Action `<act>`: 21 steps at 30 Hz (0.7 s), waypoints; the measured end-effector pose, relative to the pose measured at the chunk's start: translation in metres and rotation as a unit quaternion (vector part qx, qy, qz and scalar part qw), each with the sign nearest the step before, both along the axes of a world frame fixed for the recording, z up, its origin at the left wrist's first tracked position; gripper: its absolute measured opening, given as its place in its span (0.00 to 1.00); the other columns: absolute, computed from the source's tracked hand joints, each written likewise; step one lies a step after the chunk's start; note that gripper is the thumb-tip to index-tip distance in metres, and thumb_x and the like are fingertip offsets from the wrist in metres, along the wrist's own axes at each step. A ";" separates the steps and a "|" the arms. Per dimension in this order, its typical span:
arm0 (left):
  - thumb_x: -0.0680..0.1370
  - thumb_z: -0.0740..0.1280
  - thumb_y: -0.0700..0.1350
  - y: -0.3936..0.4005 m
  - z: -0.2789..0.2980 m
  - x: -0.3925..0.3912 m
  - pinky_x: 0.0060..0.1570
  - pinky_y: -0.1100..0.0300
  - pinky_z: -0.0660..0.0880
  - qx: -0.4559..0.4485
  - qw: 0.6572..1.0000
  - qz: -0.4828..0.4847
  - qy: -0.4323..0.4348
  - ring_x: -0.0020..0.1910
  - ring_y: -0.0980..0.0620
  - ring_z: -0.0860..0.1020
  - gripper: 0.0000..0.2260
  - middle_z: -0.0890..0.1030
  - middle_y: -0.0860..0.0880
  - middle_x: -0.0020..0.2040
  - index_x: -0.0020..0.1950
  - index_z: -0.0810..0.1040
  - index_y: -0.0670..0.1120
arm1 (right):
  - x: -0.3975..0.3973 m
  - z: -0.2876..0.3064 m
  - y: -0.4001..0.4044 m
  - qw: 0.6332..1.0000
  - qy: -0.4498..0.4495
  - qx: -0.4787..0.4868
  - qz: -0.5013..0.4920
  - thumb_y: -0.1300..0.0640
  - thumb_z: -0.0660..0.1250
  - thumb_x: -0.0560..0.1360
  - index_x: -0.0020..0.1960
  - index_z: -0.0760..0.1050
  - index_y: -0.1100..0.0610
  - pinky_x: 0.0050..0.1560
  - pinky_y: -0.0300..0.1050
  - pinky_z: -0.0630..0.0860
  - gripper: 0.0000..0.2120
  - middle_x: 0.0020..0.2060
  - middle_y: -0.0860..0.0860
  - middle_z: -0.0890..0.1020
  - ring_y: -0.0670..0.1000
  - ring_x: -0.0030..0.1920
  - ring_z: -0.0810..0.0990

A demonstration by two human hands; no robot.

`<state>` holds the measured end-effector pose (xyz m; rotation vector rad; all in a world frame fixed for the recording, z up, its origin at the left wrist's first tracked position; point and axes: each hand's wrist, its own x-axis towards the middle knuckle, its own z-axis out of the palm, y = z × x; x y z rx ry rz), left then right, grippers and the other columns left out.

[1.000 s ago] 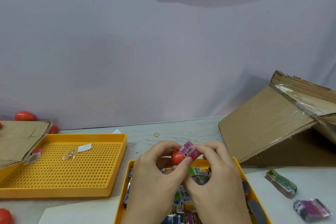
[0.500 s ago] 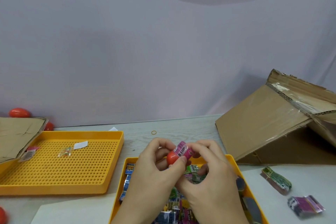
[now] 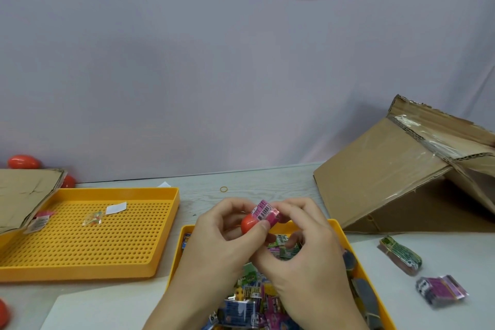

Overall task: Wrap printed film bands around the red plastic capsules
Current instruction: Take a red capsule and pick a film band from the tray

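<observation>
Since the earlier frame I see little change: both hands have stayed together over the near tray, and the pink band now sits a bit further onto the capsule. Going left to right, loose red capsules (image 3: 23, 162) lie at the far left behind a cardboard flap (image 3: 25, 194), then a perforated yellow tray (image 3: 166, 233). My left hand (image 3: 214, 244) pinches the red capsule (image 3: 248, 223), whose glossy rounded end pokes out left of the band. The pink printed film band (image 3: 265, 212), barcode uppermost, circles its right part. My right hand (image 3: 308, 254) grips the band's right end with curled fingers. Below is the near yellow tray (image 3: 336, 225) of mixed bands; right of it, two bundles (image 3: 401, 253) and a cardboard box (image 3: 388, 177).
</observation>
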<state>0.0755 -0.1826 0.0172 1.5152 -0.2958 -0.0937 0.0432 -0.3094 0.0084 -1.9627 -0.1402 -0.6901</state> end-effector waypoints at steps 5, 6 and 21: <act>0.74 0.73 0.39 -0.001 0.001 -0.001 0.52 0.50 0.82 0.015 1.000 -0.002 0.014 0.45 0.46 0.86 0.05 0.86 0.45 0.44 0.48 0.80 0.46 | -0.001 -0.001 -0.001 1.000 -0.007 -0.016 -0.009 0.49 0.75 0.63 0.48 0.79 0.40 0.38 0.22 0.68 0.14 0.47 0.42 0.74 0.36 0.46 0.75; 0.72 0.74 0.42 -0.002 0.001 -0.002 0.52 0.49 0.82 0.005 1.000 -0.007 0.018 0.45 0.45 0.86 0.09 0.86 0.44 0.44 0.50 0.79 0.44 | -0.001 -0.001 -0.001 1.000 -0.005 -0.020 -0.006 0.48 0.74 0.63 0.47 0.78 0.38 0.38 0.22 0.68 0.14 0.48 0.41 0.74 0.36 0.46 0.75; 0.63 0.73 0.56 -0.001 0.002 0.001 0.39 0.57 0.82 0.010 0.999 0.034 -0.027 0.41 0.49 0.86 0.14 0.87 0.46 0.41 0.44 0.83 0.51 | 0.003 -0.005 -0.001 0.999 -0.010 -0.034 -0.028 0.43 0.71 0.62 0.48 0.79 0.38 0.37 0.24 0.69 0.14 0.49 0.41 0.75 0.40 0.46 0.77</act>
